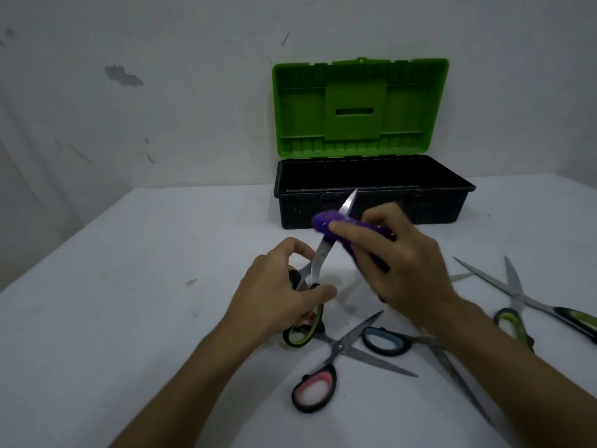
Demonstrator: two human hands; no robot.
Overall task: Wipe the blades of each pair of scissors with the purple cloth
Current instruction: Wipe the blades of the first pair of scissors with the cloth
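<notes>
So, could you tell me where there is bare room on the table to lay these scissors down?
The table is bare left of the left hand, up to its far edge, and between the toolbox and the green scissors at right. It is crowded near right, where the pink scissors and blue scissors lie.

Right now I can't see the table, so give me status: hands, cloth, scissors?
Left hand grips green scissors, blades up. Right hand pinches cloth round the blade. Three more pairs on table. Nothing in the way.
</notes>
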